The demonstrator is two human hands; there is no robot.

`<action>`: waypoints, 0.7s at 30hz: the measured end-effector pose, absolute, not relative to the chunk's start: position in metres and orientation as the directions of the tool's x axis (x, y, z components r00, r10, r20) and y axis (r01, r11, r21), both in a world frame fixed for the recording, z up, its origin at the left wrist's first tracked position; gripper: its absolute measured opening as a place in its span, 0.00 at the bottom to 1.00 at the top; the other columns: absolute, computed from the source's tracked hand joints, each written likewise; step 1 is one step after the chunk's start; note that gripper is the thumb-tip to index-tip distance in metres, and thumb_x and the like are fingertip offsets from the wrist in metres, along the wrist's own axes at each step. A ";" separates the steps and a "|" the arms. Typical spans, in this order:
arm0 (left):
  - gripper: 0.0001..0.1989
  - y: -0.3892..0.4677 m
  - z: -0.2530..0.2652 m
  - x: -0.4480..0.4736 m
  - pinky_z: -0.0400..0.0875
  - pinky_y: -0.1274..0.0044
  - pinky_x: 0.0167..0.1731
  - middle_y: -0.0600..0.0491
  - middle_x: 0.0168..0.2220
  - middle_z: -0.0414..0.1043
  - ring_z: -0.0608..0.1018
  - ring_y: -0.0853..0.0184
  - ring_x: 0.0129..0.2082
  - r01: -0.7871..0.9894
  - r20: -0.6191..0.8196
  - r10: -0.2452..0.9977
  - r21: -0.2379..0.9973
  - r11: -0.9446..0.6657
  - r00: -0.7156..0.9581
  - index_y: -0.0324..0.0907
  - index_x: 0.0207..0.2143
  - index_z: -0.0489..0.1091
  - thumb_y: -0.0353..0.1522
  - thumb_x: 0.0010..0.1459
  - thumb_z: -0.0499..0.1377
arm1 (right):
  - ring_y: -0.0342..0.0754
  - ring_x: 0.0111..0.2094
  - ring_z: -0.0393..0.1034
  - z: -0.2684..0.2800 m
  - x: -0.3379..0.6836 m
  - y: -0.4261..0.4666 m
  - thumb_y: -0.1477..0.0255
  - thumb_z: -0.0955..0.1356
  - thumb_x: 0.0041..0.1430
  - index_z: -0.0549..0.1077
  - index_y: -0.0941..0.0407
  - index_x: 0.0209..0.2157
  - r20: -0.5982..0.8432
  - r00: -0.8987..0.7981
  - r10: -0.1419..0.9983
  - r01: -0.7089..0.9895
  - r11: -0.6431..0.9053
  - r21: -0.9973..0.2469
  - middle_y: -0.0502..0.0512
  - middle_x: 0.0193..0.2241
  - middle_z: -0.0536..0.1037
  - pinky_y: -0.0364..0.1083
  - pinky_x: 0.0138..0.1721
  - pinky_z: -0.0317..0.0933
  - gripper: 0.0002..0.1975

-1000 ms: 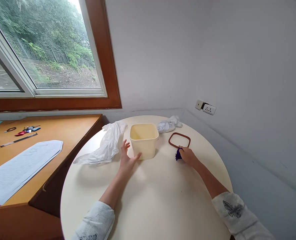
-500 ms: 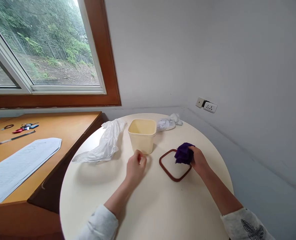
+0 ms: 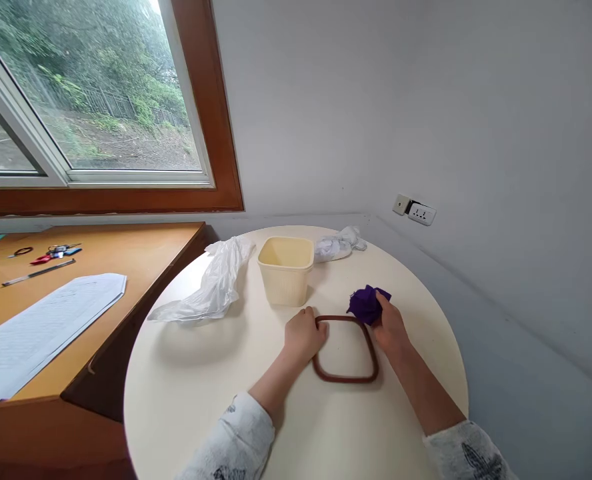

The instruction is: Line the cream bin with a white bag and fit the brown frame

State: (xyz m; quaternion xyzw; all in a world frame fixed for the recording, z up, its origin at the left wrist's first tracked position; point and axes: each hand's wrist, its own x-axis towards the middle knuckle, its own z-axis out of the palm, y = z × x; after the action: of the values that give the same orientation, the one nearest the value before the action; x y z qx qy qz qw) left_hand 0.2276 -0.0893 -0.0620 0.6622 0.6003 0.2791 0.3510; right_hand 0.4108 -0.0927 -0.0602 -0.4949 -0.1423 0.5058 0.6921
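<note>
A reddish-brown rounded-square frame (image 3: 347, 379) is in front of me, its left side gripped by my left hand (image 3: 305, 335), whose fingers are curled around the rim. My right hand (image 3: 391, 325) pinches a crumpled purple cloth (image 3: 365, 305) above the frame's upper right corner. Just beyond my left hand stands a cream, ribbed plastic bin (image 3: 285, 283), upright and open at the top. I cannot tell whether the frame is lifted or rests on the table.
The round white table (image 3: 186, 400) holds a crumpled white plastic bag (image 3: 213, 287) left of the bin and a knotted clear bag (image 3: 340, 245) behind it. At left, a wooden desk (image 3: 141, 243) carries papers (image 3: 61, 327), a pen (image 3: 39, 273) and keys (image 3: 59, 252).
My left hand has moved right from in front of the bin and taken hold of the frame. The frame has turned and shifted nearer me. The purple cloth stays in my right hand.
</note>
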 end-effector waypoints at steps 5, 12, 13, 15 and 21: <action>0.00 -0.092 -0.053 0.223 0.69 0.71 0.36 0.45 0.37 0.73 0.77 0.66 0.33 0.164 -0.175 0.967 0.976 0.145 0.186 0.42 0.32 0.56 0.29 0.57 0.48 | 0.46 0.45 0.69 -0.057 0.400 -0.094 0.61 0.61 0.57 0.68 0.58 0.43 0.011 0.616 0.787 -0.144 0.126 -0.981 0.58 0.46 0.74 0.48 0.46 0.62 0.18; 0.06 -0.099 -0.042 0.225 0.65 0.73 0.50 0.40 0.46 0.71 0.74 0.63 0.48 -0.357 -0.242 0.918 0.866 0.350 0.314 0.37 0.37 0.66 0.28 0.57 0.52 | 0.51 0.60 0.51 -0.064 0.368 -0.103 0.64 0.53 0.63 0.60 0.59 0.55 0.413 0.216 0.885 0.733 0.132 -0.667 0.61 0.57 0.63 0.58 0.59 0.40 0.23; 0.08 -0.100 -0.042 0.225 0.65 0.73 0.51 0.39 0.45 0.71 0.73 0.63 0.48 -0.396 -0.247 0.910 0.839 0.372 0.333 0.35 0.38 0.66 0.29 0.58 0.51 | 0.51 0.61 0.46 -0.066 0.361 -0.105 0.65 0.52 0.64 0.58 0.60 0.57 0.398 0.151 0.905 0.795 0.128 -0.593 0.61 0.58 0.60 0.58 0.60 0.35 0.24; 0.10 -0.100 -0.042 0.225 0.64 0.73 0.52 0.39 0.45 0.72 0.73 0.63 0.48 -0.450 -0.250 0.898 0.797 0.402 0.361 0.34 0.40 0.67 0.29 0.59 0.49 | 0.51 0.63 0.41 -0.069 0.347 -0.108 0.65 0.51 0.64 0.55 0.61 0.59 0.343 0.073 0.937 0.848 0.123 -0.516 0.61 0.60 0.55 0.58 0.61 0.32 0.26; 0.21 -0.097 -0.040 0.215 0.64 0.67 0.52 0.41 0.42 0.73 0.73 0.57 0.48 -0.677 -0.258 0.850 0.518 0.522 0.459 0.34 0.42 0.68 0.42 0.58 0.50 | 0.50 0.64 0.36 -0.057 0.310 -0.122 0.63 0.49 0.65 0.51 0.60 0.61 0.281 -0.183 0.942 0.686 0.327 -0.650 0.58 0.62 0.50 0.57 0.62 0.32 0.27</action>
State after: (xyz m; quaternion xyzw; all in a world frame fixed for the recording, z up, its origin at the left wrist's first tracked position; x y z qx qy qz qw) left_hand 0.2152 -0.0972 -0.0401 0.1738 0.2493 0.4567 0.8361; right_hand 0.3098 -0.1222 -0.0572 -0.5469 -0.7444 0.1933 0.3307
